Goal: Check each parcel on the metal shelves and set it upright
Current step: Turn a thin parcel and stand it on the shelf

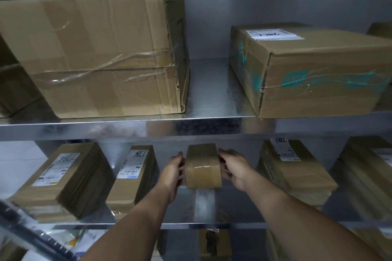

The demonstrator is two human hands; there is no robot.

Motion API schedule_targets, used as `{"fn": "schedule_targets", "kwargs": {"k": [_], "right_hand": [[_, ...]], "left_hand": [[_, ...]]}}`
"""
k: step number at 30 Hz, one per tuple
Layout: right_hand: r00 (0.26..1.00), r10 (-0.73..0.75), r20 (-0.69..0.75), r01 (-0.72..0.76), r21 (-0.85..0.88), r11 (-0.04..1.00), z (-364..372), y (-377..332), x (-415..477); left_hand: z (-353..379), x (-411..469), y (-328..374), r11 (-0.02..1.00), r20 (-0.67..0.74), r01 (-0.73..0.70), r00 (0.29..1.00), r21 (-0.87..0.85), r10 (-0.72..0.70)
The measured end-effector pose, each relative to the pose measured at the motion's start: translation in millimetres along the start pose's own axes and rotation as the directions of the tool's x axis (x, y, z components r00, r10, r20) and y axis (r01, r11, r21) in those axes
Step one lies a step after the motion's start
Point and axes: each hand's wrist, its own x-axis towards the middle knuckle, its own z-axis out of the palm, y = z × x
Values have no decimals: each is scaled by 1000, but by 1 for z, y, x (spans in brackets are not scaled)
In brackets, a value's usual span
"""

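A small brown taped parcel (203, 165) stands on the lower metal shelf (203, 207), in the middle. My left hand (174, 170) grips its left side and my right hand (233, 168) grips its right side, fingers curled round the edges. No label shows on the faces I can see. To its left stand two labelled parcels (63, 178) (133, 174) marked 786. Another labelled parcel (297, 174) stands to its right.
On the upper shelf (212, 121) sit a large taped carton (99, 53) at left and a carton with teal tape (311, 68) at right. Further boxes show at the far right (369, 176) and on the shelf below (214, 243). A gap lies between the upper cartons.
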Motion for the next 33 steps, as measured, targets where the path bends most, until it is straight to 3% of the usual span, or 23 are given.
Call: {"fn": "schedule_targets", "kwargs": {"k": [7,18,33], "right_hand": [[999,-45,-7,45,9,999,4,6,2],[996,84,43,-82,-46,996,1,29,-6],[996,91,12,-90,-82,993,-7,39,-7]], "left_hand": [[2,-8,5,995,-4,-95,995,1,95],[-4,-15,-11,994,31,80,996,69,-83],[-4,-16,-16,989,42,94,994,112,-99]]}}
